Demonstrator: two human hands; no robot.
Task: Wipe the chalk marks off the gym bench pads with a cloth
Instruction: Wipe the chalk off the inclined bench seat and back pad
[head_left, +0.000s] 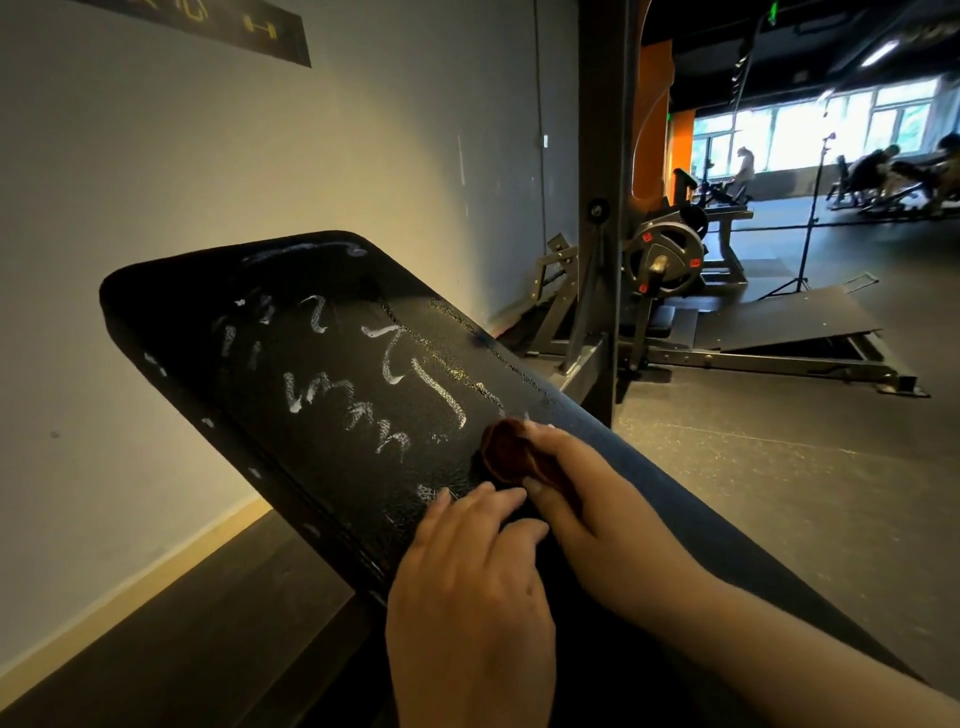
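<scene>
While the right hand grips the cloth and the left hand rests flat-fingered on the pad, wiping appears barely begun; next, sweep the chalk marks toward 11 o'clock.

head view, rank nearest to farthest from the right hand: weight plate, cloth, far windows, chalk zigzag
1. cloth, gripped in the right hand itself, low on the pad.
2. chalk zigzag, up the pad to the left.
3. weight plate, beyond the pad, to the right.
4. far windows, across the gym, upper right.
</scene>
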